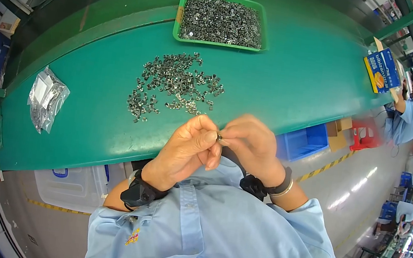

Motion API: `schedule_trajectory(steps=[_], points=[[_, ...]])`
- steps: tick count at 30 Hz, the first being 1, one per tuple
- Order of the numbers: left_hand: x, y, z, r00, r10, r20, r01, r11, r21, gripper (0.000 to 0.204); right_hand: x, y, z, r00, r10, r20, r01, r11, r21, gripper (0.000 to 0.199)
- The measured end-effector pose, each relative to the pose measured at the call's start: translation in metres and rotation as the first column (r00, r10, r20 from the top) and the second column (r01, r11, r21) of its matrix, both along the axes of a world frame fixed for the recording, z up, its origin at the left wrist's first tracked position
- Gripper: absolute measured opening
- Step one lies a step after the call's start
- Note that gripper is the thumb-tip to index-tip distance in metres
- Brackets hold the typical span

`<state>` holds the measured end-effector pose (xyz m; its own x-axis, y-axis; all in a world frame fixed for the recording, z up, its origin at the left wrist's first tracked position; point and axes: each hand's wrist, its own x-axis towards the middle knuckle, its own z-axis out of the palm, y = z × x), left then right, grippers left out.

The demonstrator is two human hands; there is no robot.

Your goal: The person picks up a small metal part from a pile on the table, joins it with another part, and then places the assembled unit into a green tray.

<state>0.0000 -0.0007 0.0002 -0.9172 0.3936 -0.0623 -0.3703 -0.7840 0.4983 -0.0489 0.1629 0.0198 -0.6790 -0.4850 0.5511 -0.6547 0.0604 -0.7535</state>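
Note:
My left hand (190, 145) and my right hand (252, 143) meet in front of my chest, near the bench's front edge. Between their pinched fingertips is a small dark metal piece (219, 137), mostly covered by the fingers. Both hands are closed on it. Just beyond them, a loose pile of small shiny metal clips (171, 80) spreads over the green bench top (285, 82). Farther back stands a green tray (177, 28) filled with many more such small metal parts.
On the left of the bench lies a clear plastic bag (47, 100) of metal parts. A blue and yellow box (382, 71) sits at the far right, near a co-worker in a light blue shirt (406, 121). Below are a blue bin (303, 141), a red stool (365, 134) and a clear storage box (71, 187).

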Motion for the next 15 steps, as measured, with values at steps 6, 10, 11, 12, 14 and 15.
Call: schedule_trajectory(steps=[6,10,11,12,14,15], points=[[-0.003,-0.01,0.005,1.0,-0.013,-0.004,0.012,0.98,-0.197,0.014,-0.003,0.001,0.001,1.0,0.022,0.006,-0.022,0.997,0.072,0.016],[-0.003,-0.015,0.007,1.0,-0.023,0.0,0.021,0.95,-0.31,0.013,-0.009,0.003,0.003,0.997,0.06,-0.046,-0.053,0.988,0.146,0.015],[-0.003,-0.014,0.008,1.0,-0.026,-0.005,0.023,0.941,-0.338,0.013,-0.011,0.004,0.005,0.995,0.08,-0.056,-0.07,0.985,0.16,0.015],[-0.003,-0.014,0.007,1.0,-0.026,-0.005,0.023,0.941,-0.338,0.013,-0.012,0.004,0.006,0.993,0.099,-0.067,-0.086,0.981,0.175,0.015],[-0.001,-0.01,0.006,0.999,-0.033,0.009,0.034,0.979,-0.2,0.014,-0.011,0.004,0.004,0.996,0.092,-0.023,-0.087,0.985,0.147,0.016],[0.0,-0.009,0.006,0.999,-0.037,0.015,0.038,0.991,-0.129,0.014,-0.01,0.004,0.003,0.996,0.086,0.02,-0.088,0.989,0.117,0.016]])
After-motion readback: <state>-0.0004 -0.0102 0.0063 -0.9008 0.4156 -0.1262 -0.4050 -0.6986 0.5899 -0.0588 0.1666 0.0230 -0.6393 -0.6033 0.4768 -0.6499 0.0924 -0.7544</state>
